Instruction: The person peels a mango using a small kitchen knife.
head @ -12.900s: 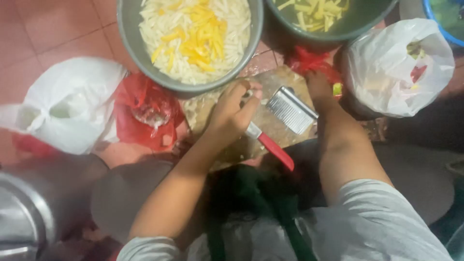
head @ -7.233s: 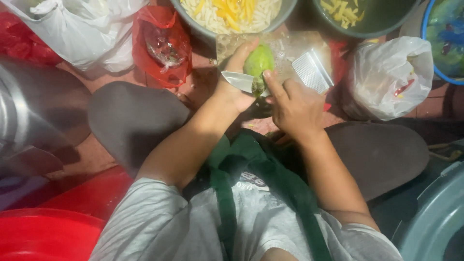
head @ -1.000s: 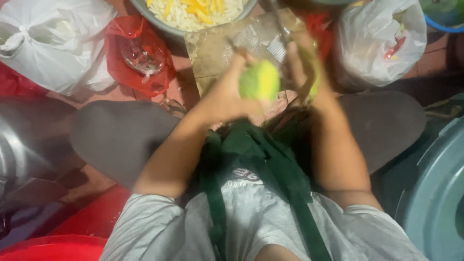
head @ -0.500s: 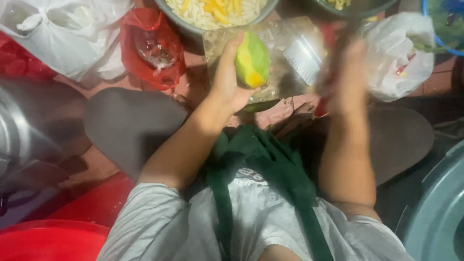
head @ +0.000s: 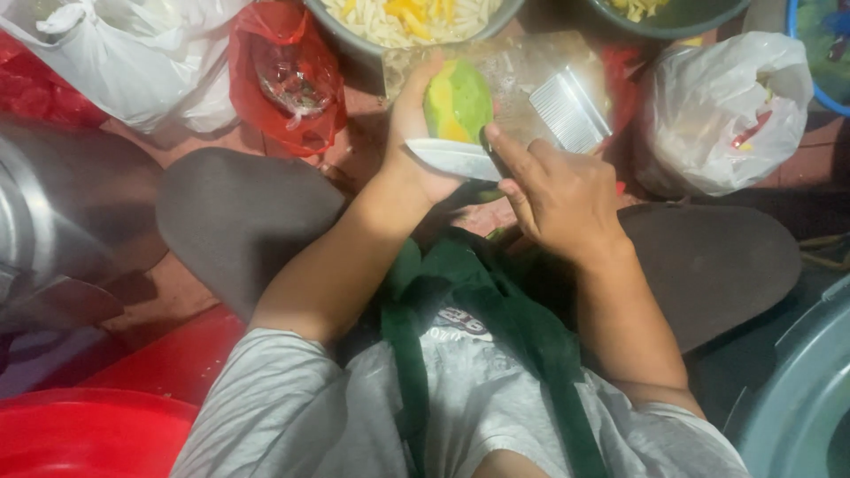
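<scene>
- Where the view begins on the left, a white plastic bag (head: 133,62) lies on the reddish tiled floor (head: 177,292), and just beside it sits a red plastic bag (head: 288,80) with something clear inside.
- A grey round bowl (head: 354,40) of pale and yellow shredded strips stands at the top edge, just above the person's hands.
- The left hand (head: 416,142) is curled around a partly peeled green and yellow oval fruit (head: 458,102), cupping it from the left and holding it up over a clear plastic sheet (head: 522,75).
- The right hand (head: 558,195) is closed on the handle of a knife; its pale steel blade (head: 456,159) lies flat against the bottom of the fruit, pointing towards the left palm.
- Since the edge runs towards the left hand's wrist and thumb, a slip on the wet fruit could likely cut that hand.
- A ridged metal grater (head: 571,111) lies near the fruit, to its right.
- Another white plastic bag (head: 722,115) sits at the far right.
</scene>
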